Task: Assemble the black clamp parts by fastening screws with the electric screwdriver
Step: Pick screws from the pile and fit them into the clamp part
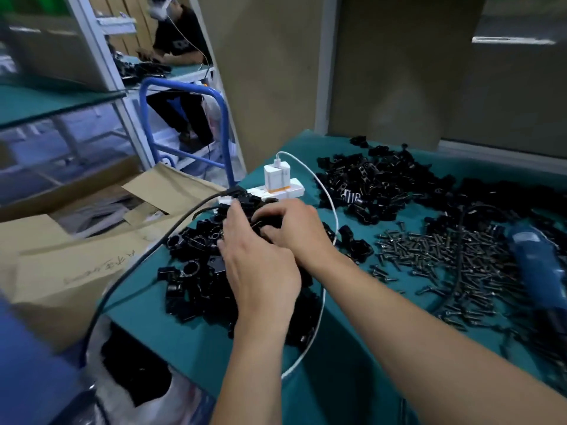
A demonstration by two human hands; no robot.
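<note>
Clamp part (271, 220) gripped in right hand (293, 231), left hand (257, 268) alongside over clamp pile (196, 271) — grip unclear (tips hidden).

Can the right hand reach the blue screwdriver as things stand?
Probably yes, once it lets go: the right hand grips clamp parts; only flat loose screws lie between it and the screwdriver.

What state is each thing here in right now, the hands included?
left hand: fingers stretched onto the clamp parts
right hand: fingers curled round clamp parts
electric screwdriver: lying unheld on the table
screws: loose heap
charger: plugged into the power strip
cardboard box: flaps open
</note>
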